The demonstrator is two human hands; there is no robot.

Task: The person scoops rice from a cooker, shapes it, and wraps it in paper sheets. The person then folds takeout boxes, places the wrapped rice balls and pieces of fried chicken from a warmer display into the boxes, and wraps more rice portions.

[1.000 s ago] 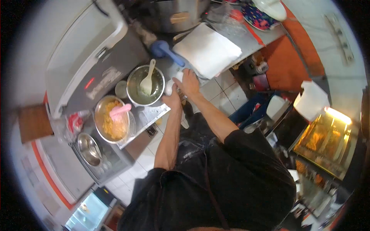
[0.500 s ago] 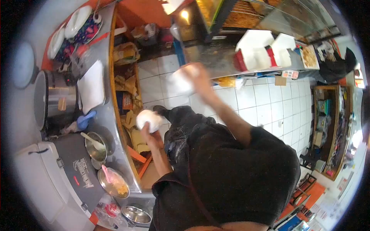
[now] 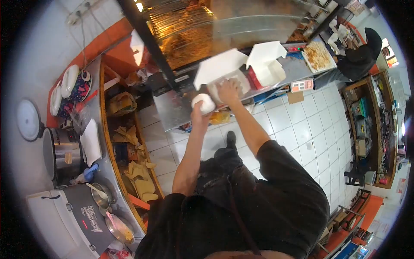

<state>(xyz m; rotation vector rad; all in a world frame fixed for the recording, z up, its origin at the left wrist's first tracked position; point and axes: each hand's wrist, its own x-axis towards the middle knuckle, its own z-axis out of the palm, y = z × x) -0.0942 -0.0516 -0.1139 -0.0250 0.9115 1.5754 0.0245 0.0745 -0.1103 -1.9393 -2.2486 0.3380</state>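
Note:
My left hand (image 3: 199, 116) is closed around a rounded white bundle (image 3: 203, 103), held at the front edge of the metal counter. Its contents cannot be made out. To the right, my right hand (image 3: 229, 91) reaches over the counter, fingers spread and lying on a pale, whitish thing (image 3: 242, 84) at the opened white box (image 3: 220, 67). Whether that pale thing is the box's inside or a separate wrapped item is unclear. Beside it stands a second open box (image 3: 268, 74), white with a red side.
A glass-fronted warmer (image 3: 185, 34) rises behind the counter. Farther right lie a tray of food (image 3: 318, 57) and a person in dark clothing (image 3: 360, 60). At left, a side counter (image 3: 108, 172) carries a large metal pot (image 3: 64, 151) and bowls (image 3: 101, 196).
My body and both hands have moved to the counter with the boxes. The right hand, earlier carrying a blurred white thing over the floor, is now down at the box. My left hand keeps its bundle.

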